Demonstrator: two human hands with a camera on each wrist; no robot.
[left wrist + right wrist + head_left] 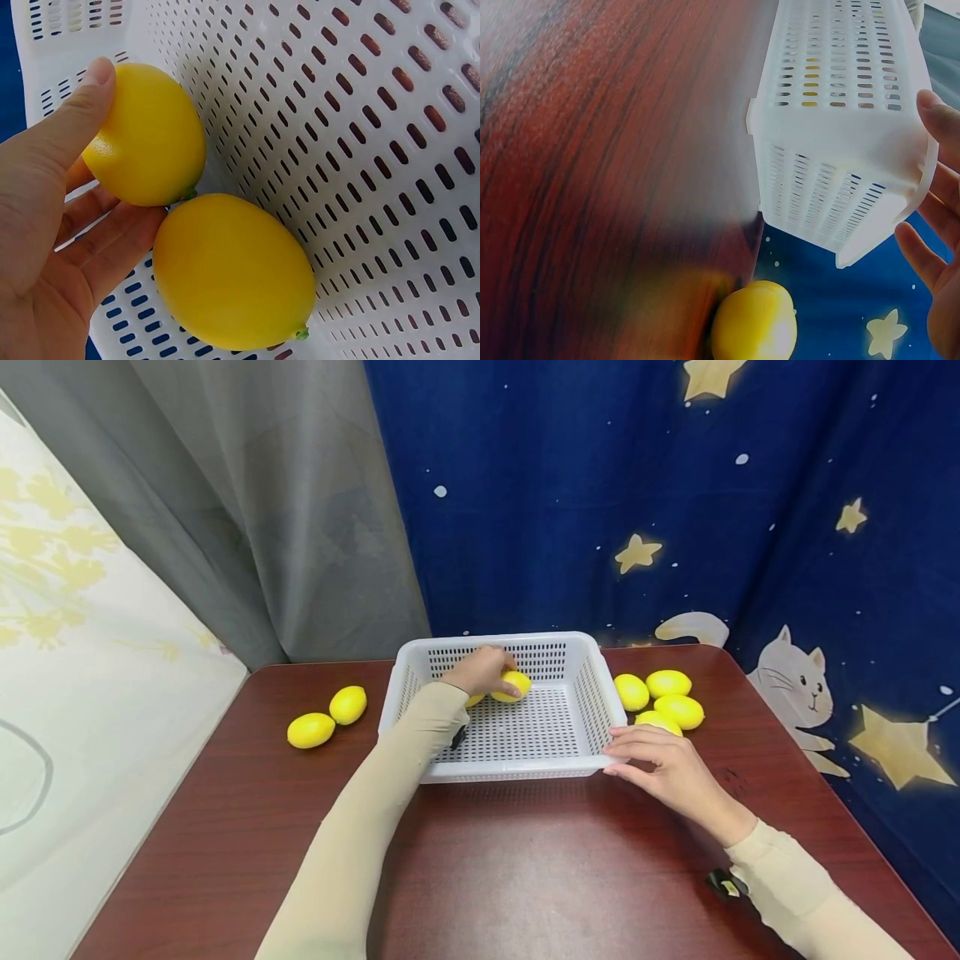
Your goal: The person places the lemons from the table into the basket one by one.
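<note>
My left hand [480, 671] reaches inside a white slotted plastic basket [510, 767] and holds a yellow lemon [516, 682] between thumb and fingers. In the left wrist view, that lemon [154, 139] touches a second lemon [234, 274], which lies on the basket's bottom beside the wall. The thumb presses on the held lemon's side, with the other fingers partly hidden behind it. My right hand [663, 764] grips the basket's rim at the near right corner. From the right wrist, its fingertips [936, 112] show at the rim, and another lemon [756, 322] lies on the table close by.
Two lemons [311, 731] lie on the brown table [517, 868] left of the basket. Several more [678, 712] sit together to its right, partly behind my right hand. A blue starry curtain [555, 510] and a grey curtain [330, 527] hang behind the table.
</note>
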